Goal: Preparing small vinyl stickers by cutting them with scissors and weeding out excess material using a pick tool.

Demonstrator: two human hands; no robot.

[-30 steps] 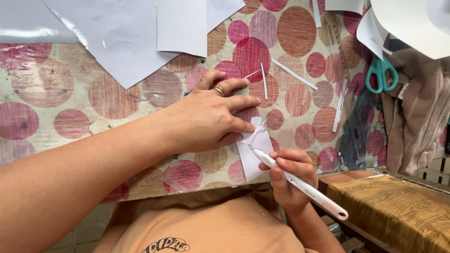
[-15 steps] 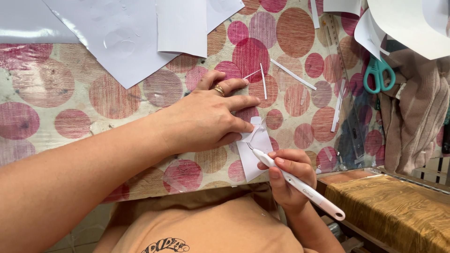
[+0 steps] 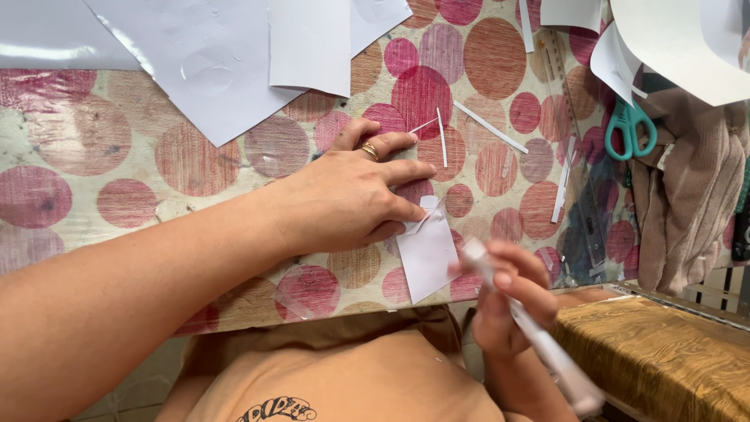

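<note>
A small white paper piece [image 3: 428,258] is pinned flat by the left hand [image 3: 351,195] on a circle-patterned table [image 3: 117,156], while a blurred white pen-like tool [image 3: 531,328] is gripped in the right hand [image 3: 508,301] beside it.

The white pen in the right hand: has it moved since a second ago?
Yes. The white pen has lifted off the small paper piece, toward the table edge.

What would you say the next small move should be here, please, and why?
Probably bring the right hand and its white pen-like tool down onto the small white paper piece. The left hand presses that piece flat at the table edge, while the tool hangs blurred just off the paper's right side, not touching it.
</note>
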